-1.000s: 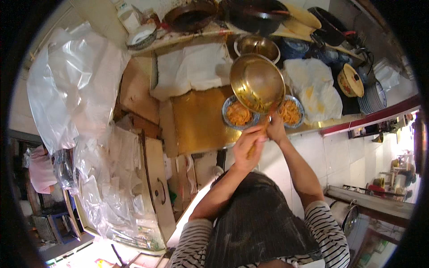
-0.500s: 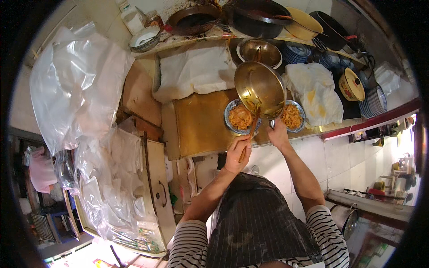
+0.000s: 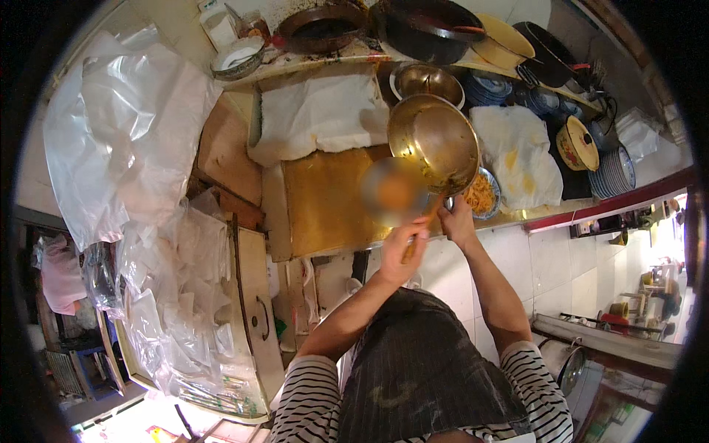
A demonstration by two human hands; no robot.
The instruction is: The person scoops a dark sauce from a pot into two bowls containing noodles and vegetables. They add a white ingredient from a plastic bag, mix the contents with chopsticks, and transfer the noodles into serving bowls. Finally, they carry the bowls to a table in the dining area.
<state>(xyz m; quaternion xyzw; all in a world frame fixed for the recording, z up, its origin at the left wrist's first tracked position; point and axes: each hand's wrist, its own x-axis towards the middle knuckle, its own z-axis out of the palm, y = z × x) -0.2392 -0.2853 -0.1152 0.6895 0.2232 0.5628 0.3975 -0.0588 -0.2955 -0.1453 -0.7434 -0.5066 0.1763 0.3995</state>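
My right hand point(image 3: 459, 223) is closed round the handle of a metal pan point(image 3: 436, 129), which is tipped so its inside shows, smeared with yellow sauce. In my left hand point(image 3: 404, 251) is a slim wooden utensil point(image 3: 437, 209), its tip at the pan's lower rim; I cannot tell its exact kind. Left of the pan, a bowl of orange-brown food point(image 3: 394, 193) is blurred. A second blue-patterned bowl point(image 3: 496, 198) holds noodle-like shreds, partly hidden behind the pan and my right hand.
White cloths point(image 3: 325, 111) lie at the back of the counter point(image 3: 325, 207) and on the right point(image 3: 517, 155). Behind are a metal bowl point(image 3: 427, 81), a dark pot point(image 3: 428, 33) and a lidded yellow pot point(image 3: 577, 144). Stacked plates point(image 3: 614, 171) stand far right. Plastic bags point(image 3: 125, 133) hang left.
The pan has shifted slightly right and turned its inside more toward view. My left hand and the wooden utensil have moved right, the tip away from the left bowl to the pan's lower rim.
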